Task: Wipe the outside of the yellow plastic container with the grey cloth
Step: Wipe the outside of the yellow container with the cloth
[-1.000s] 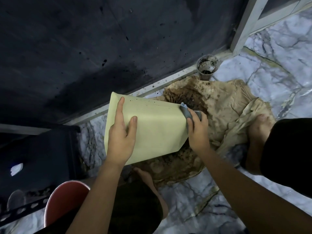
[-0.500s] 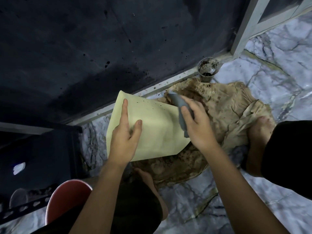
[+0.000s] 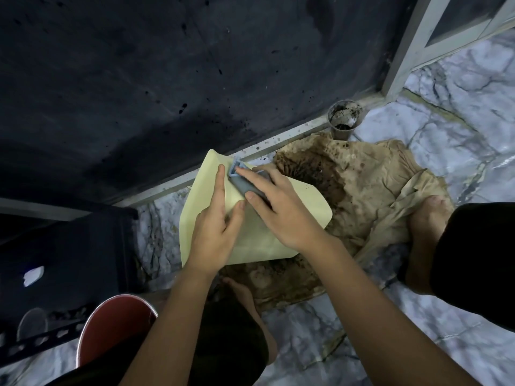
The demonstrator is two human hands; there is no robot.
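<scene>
- Pale yellow plastic container (image 3: 295, 203), flat broad side facing up, tilted, held over a stained brown crumpled cloth (image 3: 370, 190) spread on the grey-veined marble floor (image 3: 459, 112).
- Left hand (image 3: 216, 227) lies on the container's upper face, palm down, fingers spread and pressed flat, index finger stretched toward the far top corner; not wrapped round anything visible, more bracing than gripping.
- Right hand (image 3: 281, 210) crosses over from the right, fingers closed down on a folded grey cloth (image 3: 245, 183), pinning it against the container's top face near the far left corner.
- Cloth's lighter blue-grey edge pokes out just past the right fingertips, touching the left index finger.
- The two hands sit just beside each other, right thumb next to left thumb.
- Small clear plastic cup (image 3: 345, 118) with dark residue stands upright on the floor by the base of the dark wall (image 3: 167, 79), just beyond the brown cloth.
- Bare foot (image 3: 427, 215) rests on the brown cloth's right edge; another bare foot (image 3: 241, 293) shows below the container.
- Red round bowl with metal rim (image 3: 111, 321) sits lower left, beside a dark crate-like box (image 3: 69, 246).
- White door frame (image 3: 412, 43) upper right.
</scene>
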